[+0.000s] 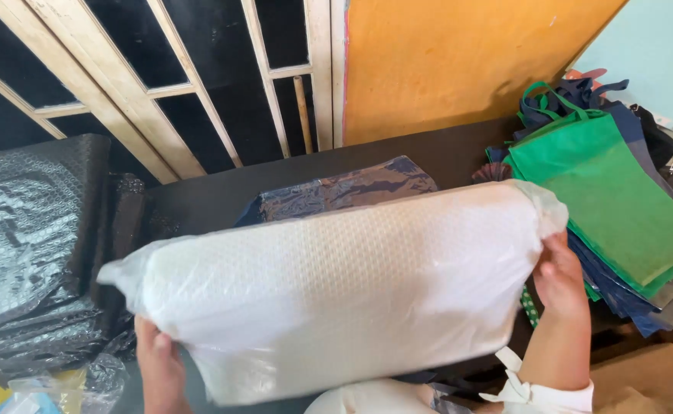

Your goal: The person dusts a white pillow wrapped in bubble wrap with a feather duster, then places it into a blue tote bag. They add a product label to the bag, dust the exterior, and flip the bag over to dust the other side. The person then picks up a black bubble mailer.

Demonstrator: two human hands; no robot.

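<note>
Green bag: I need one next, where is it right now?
The green bag tops the stack of cloth bags at the head view's right edge, just beyond the right hand gripping the white bundle.

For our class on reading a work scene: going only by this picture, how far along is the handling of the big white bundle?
Done: the white bundle already sits inside clear plastic wrap, bunched at both ends. In hand: the left hand supports its lower left end, and the right hand has a grip on the right end, holding it above the dark table. Left: it is not set down; the stack of green and navy bags lies untouched beside it.
</note>
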